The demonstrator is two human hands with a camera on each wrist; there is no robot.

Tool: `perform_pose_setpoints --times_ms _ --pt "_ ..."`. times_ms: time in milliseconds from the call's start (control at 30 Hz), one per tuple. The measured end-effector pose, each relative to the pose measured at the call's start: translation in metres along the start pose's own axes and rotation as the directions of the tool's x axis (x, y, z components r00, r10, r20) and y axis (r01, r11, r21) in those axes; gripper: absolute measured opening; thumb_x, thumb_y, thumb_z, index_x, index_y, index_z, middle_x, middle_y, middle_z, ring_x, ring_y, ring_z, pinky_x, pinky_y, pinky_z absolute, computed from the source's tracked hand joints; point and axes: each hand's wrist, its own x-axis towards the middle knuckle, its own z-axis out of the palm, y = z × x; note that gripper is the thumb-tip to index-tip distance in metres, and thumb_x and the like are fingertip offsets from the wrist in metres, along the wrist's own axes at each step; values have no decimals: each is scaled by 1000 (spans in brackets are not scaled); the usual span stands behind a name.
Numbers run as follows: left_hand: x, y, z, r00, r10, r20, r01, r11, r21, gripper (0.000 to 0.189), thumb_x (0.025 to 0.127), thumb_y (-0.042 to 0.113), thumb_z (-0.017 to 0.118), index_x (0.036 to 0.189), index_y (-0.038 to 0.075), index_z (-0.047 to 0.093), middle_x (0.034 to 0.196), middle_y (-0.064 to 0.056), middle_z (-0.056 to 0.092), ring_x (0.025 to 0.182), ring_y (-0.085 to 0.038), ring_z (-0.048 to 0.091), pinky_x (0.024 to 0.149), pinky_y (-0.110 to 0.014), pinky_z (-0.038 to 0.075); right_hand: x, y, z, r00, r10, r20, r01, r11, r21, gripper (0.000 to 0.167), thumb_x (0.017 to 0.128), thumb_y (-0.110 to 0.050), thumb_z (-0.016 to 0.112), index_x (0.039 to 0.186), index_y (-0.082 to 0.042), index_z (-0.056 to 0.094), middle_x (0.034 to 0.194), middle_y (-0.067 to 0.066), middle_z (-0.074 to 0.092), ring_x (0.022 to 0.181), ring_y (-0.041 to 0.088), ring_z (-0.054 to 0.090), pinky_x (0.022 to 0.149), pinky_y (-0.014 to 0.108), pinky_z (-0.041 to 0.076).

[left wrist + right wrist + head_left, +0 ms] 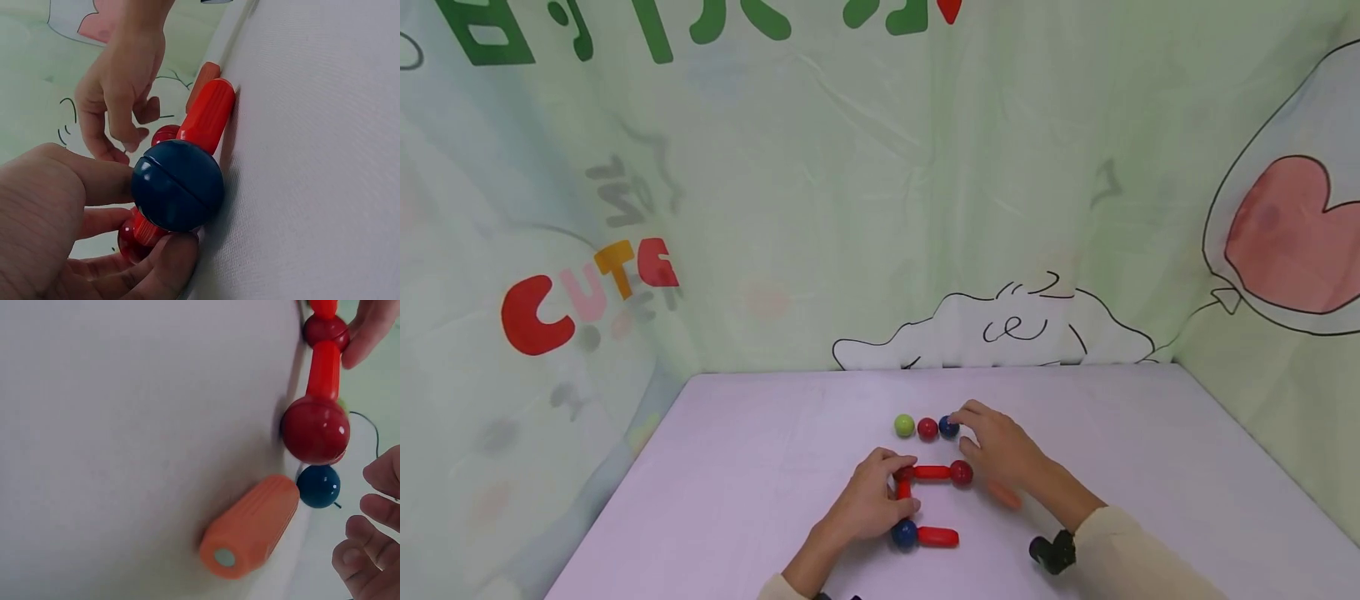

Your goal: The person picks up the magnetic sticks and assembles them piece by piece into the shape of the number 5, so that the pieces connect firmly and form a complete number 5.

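Gripping the joined rods point(932, 472), the left hand point(868, 497) sits near the loosely parted right hand point(1002, 447), beside a blue ball point(948, 431); beyond both, table point(790, 400) runs to its edge.

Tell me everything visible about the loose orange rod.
The orange rod is short and thick, grooved lengthwise, looks like plastic or painted wood, and has a pale round disc in one end. It lies on its side on the pale table, near but apart from the closest red ball. The right hand, close by, does not grip it.
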Motion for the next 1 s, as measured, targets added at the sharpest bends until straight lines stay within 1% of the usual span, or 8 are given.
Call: perform_pose_setpoints --times_ms 133,233,400,533,667,733,867,1000 --pt "-1 3 -2 1000 -12 13 12 1000 -14 56 85 21 81 138 15 63 129 -4 53 101 -16 51 72 -24 52 9 5 4 1000 0 12 0 1000 -26 43 90 -12 74 132 -9 66 124 9 63 118 30 63 97 49 53" --pt "-1 4 -3 1000 -18 18 18 1000 -15 56 85 20 81 138 15 62 130 -4 53 105 -17 50 74 -25 53 14 7 8 999 19 44 -18 1000 -16 44 91 -13 73 134 -9 64 129 11 62 122 33 60 98 51 52" --pt "0 3 -2 1000 -11 25 12 1000 -17 55 86 19 80 138 14 62 131 -6 53 106 -18 51 76 -26 53 22 8 16 993 57 103 -58 998 11 45 92 -14 71 136 -9 64 135 13 61 127 34 57 100 51 51" --pt "0 2 -1 1000 -7 26 7 1000 -16 54 86 18 80 138 14 62 131 -6 53 107 -18 50 78 -26 52 26 9 20 989 82 121 -85 996 24 40 91 -14 73 130 -8 66 126 11 63 116 30 61 97 49 53" --pt "0 2 -1 1000 8 18 -7 1000 -8 54 86 19 79 138 13 63 130 -5 53 108 -17 50 79 -26 50 28 9 21 981 116 157 -124 991 42 39 89 -15 76 126 -9 65 114 8 63 104 26 60 90 48 57" --pt "-1 2 -1 1000 22 12 -22 1000 -7 54 86 18 80 137 11 63 129 -6 54 105 -18 51 77 -26 49 29 10 22 977 125 173 -135 990 47 39 89 -15 76 126 -9 65 112 7 63 103 25 59 90 48 57" --pt "-2 3 -2 999 47 3 -47 999 -8 54 86 16 80 136 8 63 126 -7 54 99 -17 52 74 -24 48 29 11 23 976 118 182 -129 990 49 39 89 -16 77 126 -10 65 110 6 64 103 24 59 92 48 56" --pt "-2 3 -2 999 43 7 -43 999 -16 54 86 16 79 137 9 63 127 -7 54 94 -15 52 71 -22 48 29 11 23 976 125 181 -138 989 60 40 89 -16 78 126 -11 65 113 7 65 106 26 59 93 49 55"
